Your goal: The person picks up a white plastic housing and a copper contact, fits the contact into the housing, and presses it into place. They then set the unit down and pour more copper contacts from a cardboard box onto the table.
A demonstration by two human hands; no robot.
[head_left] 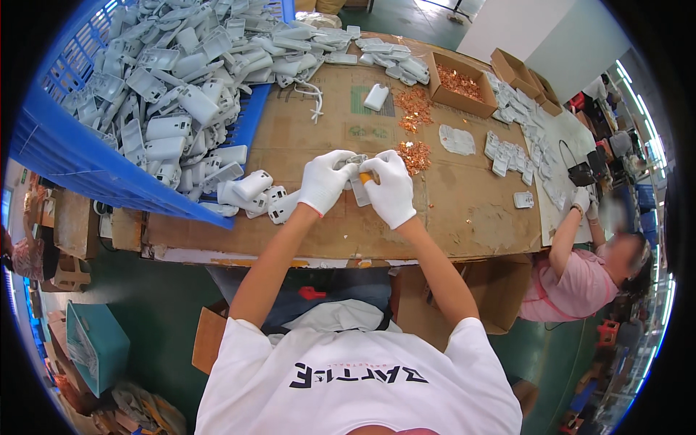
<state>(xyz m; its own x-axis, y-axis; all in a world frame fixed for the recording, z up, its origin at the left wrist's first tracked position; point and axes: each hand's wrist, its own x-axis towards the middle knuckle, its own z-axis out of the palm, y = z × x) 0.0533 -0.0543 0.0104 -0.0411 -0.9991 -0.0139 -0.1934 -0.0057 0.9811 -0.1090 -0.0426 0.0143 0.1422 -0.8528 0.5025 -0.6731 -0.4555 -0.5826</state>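
Dark lettering [360, 375] crosses the white shirt [355, 407]; green print [362, 132] on the cardboard [293, 141] is unclear.

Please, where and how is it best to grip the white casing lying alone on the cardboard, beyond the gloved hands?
Probably by the two long edges of the white casing, coming from above and the near side: it lies flat, oblong with rounded corners, and cardboard shows along both, leaving room to pinch.
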